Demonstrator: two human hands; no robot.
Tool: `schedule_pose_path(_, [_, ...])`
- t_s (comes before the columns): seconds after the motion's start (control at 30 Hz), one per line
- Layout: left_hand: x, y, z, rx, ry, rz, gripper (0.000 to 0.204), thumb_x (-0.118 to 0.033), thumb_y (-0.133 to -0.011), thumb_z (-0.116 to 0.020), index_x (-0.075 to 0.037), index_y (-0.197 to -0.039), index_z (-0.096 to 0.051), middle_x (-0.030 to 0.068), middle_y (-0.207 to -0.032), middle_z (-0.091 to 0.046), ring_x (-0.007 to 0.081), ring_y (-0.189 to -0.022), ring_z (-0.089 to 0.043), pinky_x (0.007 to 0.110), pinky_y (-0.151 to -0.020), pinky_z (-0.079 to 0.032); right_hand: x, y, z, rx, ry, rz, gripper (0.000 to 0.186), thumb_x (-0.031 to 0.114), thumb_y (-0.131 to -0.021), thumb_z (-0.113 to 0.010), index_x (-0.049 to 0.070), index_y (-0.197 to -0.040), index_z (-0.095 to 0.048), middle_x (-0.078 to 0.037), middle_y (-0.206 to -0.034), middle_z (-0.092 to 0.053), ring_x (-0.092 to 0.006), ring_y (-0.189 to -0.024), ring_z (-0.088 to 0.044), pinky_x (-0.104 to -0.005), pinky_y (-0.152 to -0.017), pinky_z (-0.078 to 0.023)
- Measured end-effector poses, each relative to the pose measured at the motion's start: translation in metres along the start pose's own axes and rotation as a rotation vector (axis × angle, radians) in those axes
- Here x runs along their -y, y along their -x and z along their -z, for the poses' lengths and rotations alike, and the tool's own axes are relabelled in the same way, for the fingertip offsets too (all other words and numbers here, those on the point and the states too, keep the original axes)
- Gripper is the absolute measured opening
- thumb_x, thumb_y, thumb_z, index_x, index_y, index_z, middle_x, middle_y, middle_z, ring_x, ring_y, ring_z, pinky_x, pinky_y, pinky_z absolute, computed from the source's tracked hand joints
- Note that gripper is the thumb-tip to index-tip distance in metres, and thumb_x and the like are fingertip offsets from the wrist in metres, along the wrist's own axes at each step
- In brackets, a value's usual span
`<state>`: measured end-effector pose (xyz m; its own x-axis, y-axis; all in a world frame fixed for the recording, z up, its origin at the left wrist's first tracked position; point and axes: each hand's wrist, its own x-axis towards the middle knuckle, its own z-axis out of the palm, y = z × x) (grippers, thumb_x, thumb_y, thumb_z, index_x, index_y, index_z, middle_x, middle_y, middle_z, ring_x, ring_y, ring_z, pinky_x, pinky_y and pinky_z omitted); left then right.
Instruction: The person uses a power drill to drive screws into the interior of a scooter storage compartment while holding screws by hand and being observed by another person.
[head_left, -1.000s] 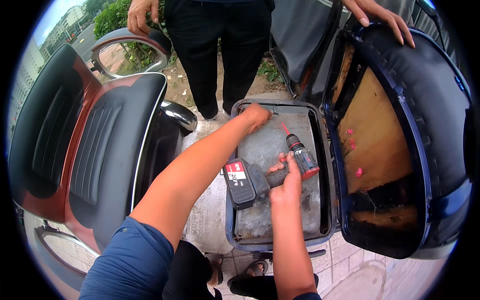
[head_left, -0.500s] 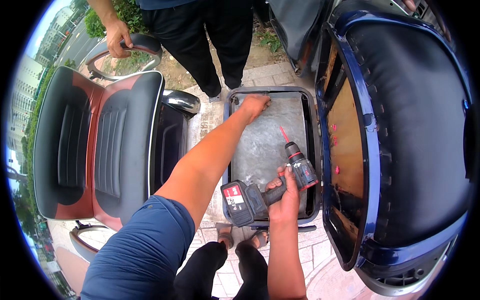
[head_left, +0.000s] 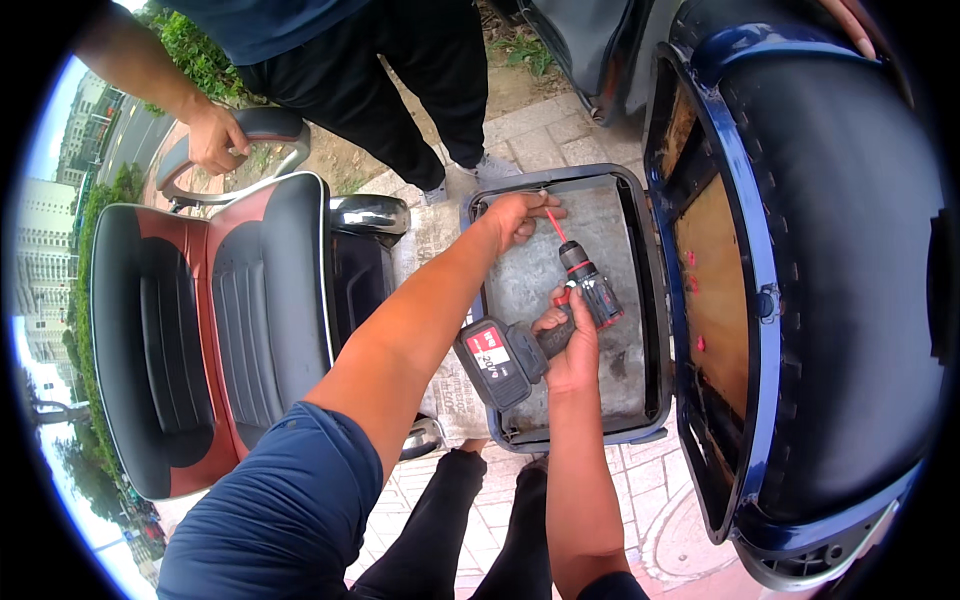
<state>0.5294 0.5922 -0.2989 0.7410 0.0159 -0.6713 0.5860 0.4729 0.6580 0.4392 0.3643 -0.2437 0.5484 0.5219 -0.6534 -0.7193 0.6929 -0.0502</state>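
My right hand (head_left: 572, 345) is wrapped round the grip of a black and red cordless drill (head_left: 590, 290), its battery toward the lower left. The drill's long red bit (head_left: 556, 227) points up to the far inner edge of a shallow metal-bottomed box (head_left: 625, 330) with a dark rim. At that edge my left hand (head_left: 516, 218) has its fingertips bent close round the bit's tip. What they pinch there, if anything, is too small to make out.
A black and red padded seat (head_left: 240, 320) stands at the left. On the right a blue-framed black padded part (head_left: 850, 280) is tilted up, showing its wooden underside (head_left: 712, 300). Another person's hand (head_left: 215, 140) rests by the armrest (head_left: 270, 122). Beyond the box stand that person's legs (head_left: 430, 90).
The drill has moved up and slightly left, bringing its bit to my left fingertips. My left hand has turned its fingers toward the bit. The view has shifted.
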Motion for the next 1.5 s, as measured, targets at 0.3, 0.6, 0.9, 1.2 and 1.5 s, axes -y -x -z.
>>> schedule_pose_path(0.3, [-0.009, 0.008, 0.001, 0.116, 0.057, 0.083, 0.039, -0.033, -0.110, -0.047, -0.005, -0.135, -0.058, 0.0114, -0.139, -0.067, 0.0060, -0.048, -0.029, 0.023, -0.044, -0.026, -0.015, -0.022, 0.001, -0.040, -0.090, 0.071, 0.022, 0.023, -0.099, -0.072, 0.010, -0.113, -0.063, 0.003, -0.095, -0.064, -0.0049, -0.068, -0.052, -0.0234, -0.063, -0.049])
schedule_pose_path(0.6, [-0.009, 0.008, 0.000, 0.030, 0.037, 0.091, 0.038, -0.034, -0.110, -0.051, -0.004, -0.133, -0.058, 0.0110, -0.127, -0.072, 0.0060, -0.048, -0.032, 0.024, -0.044, -0.028, -0.025, -0.022, -0.005, -0.071, -0.168, 0.032, 0.024, 0.023, -0.099, -0.072, 0.008, -0.116, -0.063, 0.003, -0.094, -0.064, -0.0049, -0.066, -0.052, -0.0229, -0.062, -0.050])
schedule_pose_path(0.9, [-0.013, 0.007, -0.006, 0.044, 0.053, 0.110, 0.034, -0.035, -0.109, -0.052, -0.007, -0.128, -0.060, 0.0101, -0.121, -0.073, 0.0061, -0.047, -0.034, 0.024, -0.045, -0.030, -0.023, -0.025, -0.010, -0.129, -0.197, 0.033, 0.025, 0.023, -0.098, -0.073, 0.010, -0.118, -0.064, 0.003, -0.095, -0.065, -0.0040, -0.066, -0.052, -0.0218, -0.061, -0.049])
schedule_pose_path(1.2, [-0.009, 0.008, -0.009, 0.046, 0.058, 0.105, 0.032, -0.034, -0.108, -0.056, -0.008, -0.125, -0.061, 0.0101, -0.120, -0.074, 0.0061, -0.047, -0.036, 0.024, -0.046, -0.031, -0.020, -0.021, -0.008, -0.091, -0.206, 0.033, 0.027, 0.022, -0.099, -0.072, 0.010, -0.121, -0.062, 0.003, -0.093, -0.061, -0.0034, -0.064, -0.051, -0.0221, -0.060, -0.046])
schedule_pose_path(1.5, [-0.012, 0.011, -0.009, 0.041, 0.048, 0.082, 0.031, -0.032, -0.107, -0.056, -0.007, -0.125, -0.061, 0.0121, -0.122, -0.073, 0.0061, -0.047, -0.037, 0.024, -0.046, -0.031, -0.020, -0.024, -0.006, -0.055, -0.221, -0.001, 0.029, 0.023, -0.101, -0.069, 0.009, -0.125, -0.061, 0.004, -0.090, -0.057, -0.0034, -0.063, -0.049, -0.0226, -0.060, -0.044])
